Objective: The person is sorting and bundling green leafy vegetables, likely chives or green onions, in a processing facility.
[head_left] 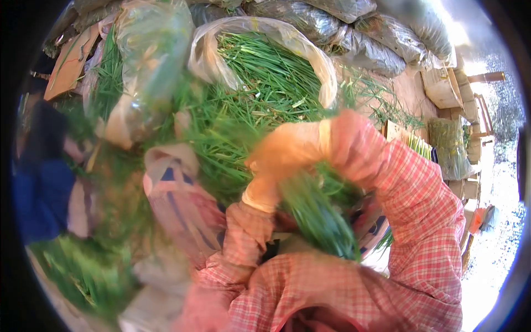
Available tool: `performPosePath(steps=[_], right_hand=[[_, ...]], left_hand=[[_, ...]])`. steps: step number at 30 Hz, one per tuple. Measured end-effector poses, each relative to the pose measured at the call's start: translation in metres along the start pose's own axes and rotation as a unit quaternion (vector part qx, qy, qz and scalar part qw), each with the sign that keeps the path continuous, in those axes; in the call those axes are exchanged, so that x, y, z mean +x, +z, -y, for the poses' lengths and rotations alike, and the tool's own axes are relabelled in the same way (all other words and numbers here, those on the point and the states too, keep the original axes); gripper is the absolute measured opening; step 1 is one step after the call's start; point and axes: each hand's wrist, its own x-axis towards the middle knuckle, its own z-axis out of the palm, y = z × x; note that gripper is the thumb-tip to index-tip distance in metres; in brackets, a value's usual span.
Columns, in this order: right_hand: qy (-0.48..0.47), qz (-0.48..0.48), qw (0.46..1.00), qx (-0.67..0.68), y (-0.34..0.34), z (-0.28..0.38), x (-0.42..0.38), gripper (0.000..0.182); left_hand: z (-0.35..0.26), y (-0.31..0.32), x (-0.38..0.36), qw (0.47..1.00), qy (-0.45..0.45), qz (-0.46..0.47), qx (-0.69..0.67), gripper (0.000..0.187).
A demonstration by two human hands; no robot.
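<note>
A bunch of long, thin, chive-like green stalks (323,218) sticks out below my two hands, its far end pointing toward the lower right. My left hand (263,191), with a pale band at the wrist, is closed round the upper end of the bunch. Right above it and touching it is my right hand (290,146), smeared by motion, so its fingers cannot be made out. More loose green stalks (221,149) lie heaped just beyond both hands, partly blurred. Pink checked sleeves cover both my arms.
An open clear plastic bag (326,66) full of green stalks (271,66) lies ahead. Filled bags (381,44) are stacked behind it. Another plastic bag (152,55) and a pink-and-blue sack (180,205) are leftward. A person in blue (41,193) sits at far left. Wooden crates (442,88) line the right.
</note>
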Motion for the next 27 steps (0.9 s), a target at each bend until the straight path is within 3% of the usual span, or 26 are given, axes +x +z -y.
performPosePath(steps=[1, 4, 5, 6, 7, 8, 10, 11, 12, 14, 15, 16, 18, 19, 21, 22, 23, 25, 27], right_hand=[[0.014, -0.004, 1.000, 0.022, -0.005, 0.002, -0.002, 0.039], [-0.004, -0.054, 0.996, 0.077, -0.018, 0.017, -0.013, 0.038], [-0.013, -0.056, 0.998, -0.023, -0.001, 0.011, -0.013, 0.041], [-0.021, -0.061, 0.990, -0.122, 0.016, 0.005, -0.013, 0.045], [-0.017, -0.056, 0.992, -0.109, 0.019, -0.001, -0.016, 0.046], [-0.015, -0.052, 0.994, -0.096, 0.020, -0.008, -0.019, 0.046], [-0.057, -0.189, 0.980, -0.008, 0.015, -0.020, -0.032, 0.046], [-0.079, -0.254, 0.963, 0.033, 0.009, -0.025, -0.041, 0.046], [-0.033, -0.341, 0.939, 0.036, -0.006, -0.012, -0.064, 0.048], [-0.006, -0.504, 0.861, 0.066, -0.019, -0.008, -0.110, 0.044], [-0.044, -0.522, 0.847, 0.092, -0.018, 0.013, -0.140, 0.039], [-0.024, -0.528, 0.836, 0.149, -0.015, 0.016, -0.161, 0.035], [-0.051, -0.503, 0.833, 0.224, 0.006, 0.016, -0.167, 0.043], [-0.063, -0.489, 0.829, 0.262, 0.018, 0.015, -0.170, 0.049], [-0.120, -0.406, 0.810, 0.405, 0.052, 0.008, -0.152, 0.063], [-0.192, -0.363, 0.769, 0.489, 0.063, 0.007, -0.138, 0.061], [-0.203, -0.347, 0.753, 0.521, 0.071, 0.006, -0.128, 0.061], [-0.180, -0.356, 0.735, 0.549, 0.072, 0.009, -0.111, 0.060], [-0.151, -0.393, 0.726, 0.545, 0.066, 0.011, -0.099, 0.059]], left_hand=[[-0.004, 0.007, 0.001, 0.990, 0.057, 0.081, 0.103, 0.036], [-0.009, 0.015, 0.000, 0.976, 0.083, 0.145, 0.142, 0.034], [-0.001, 0.011, 0.003, 0.986, 0.061, -0.007, 0.157, 0.031], [0.011, -0.010, 0.007, 0.968, 0.098, -0.045, 0.225, 0.031], [0.026, -0.040, 0.012, 0.943, 0.136, -0.085, 0.291, 0.031], [0.018, -0.024, 0.014, 0.961, 0.132, -0.089, 0.225, 0.028], [0.001, 0.009, 0.019, 0.983, 0.126, -0.099, 0.088, 0.023], [-0.019, 0.018, 0.019, 0.977, 0.154, -0.049, 0.142, 0.020], [-0.042, 0.030, 0.017, 0.963, 0.184, 0.003, 0.195, 0.018], [-0.097, 0.068, 0.004, 0.915, 0.326, 0.011, 0.237, 0.017], [-0.117, 0.098, -0.002, 0.891, 0.399, 0.030, 0.214, 0.017], [-0.139, 0.129, -0.015, 0.855, 0.478, 0.048, 0.196, 0.017], [-0.143, 0.195, -0.031, 0.817, 0.526, 0.003, 0.236, 0.011], [-0.147, 0.206, -0.024, 0.683, 0.599, 0.042, 0.415, 0.014], [-0.111, 0.231, -0.012, 0.575, 0.630, 0.197, 0.484, 0.021], [-0.096, 0.235, 0.005, 0.419, 0.669, 0.211, 0.577, 0.024], [-0.076, 0.235, 0.011, 0.319, 0.669, 0.248, 0.624, 0.023], [-0.039, 0.228, 0.015, 0.261, 0.603, 0.323, 0.681, 0.022], [-0.017, 0.214, 0.017, 0.292, 0.523, 0.358, 0.716, 0.021]])
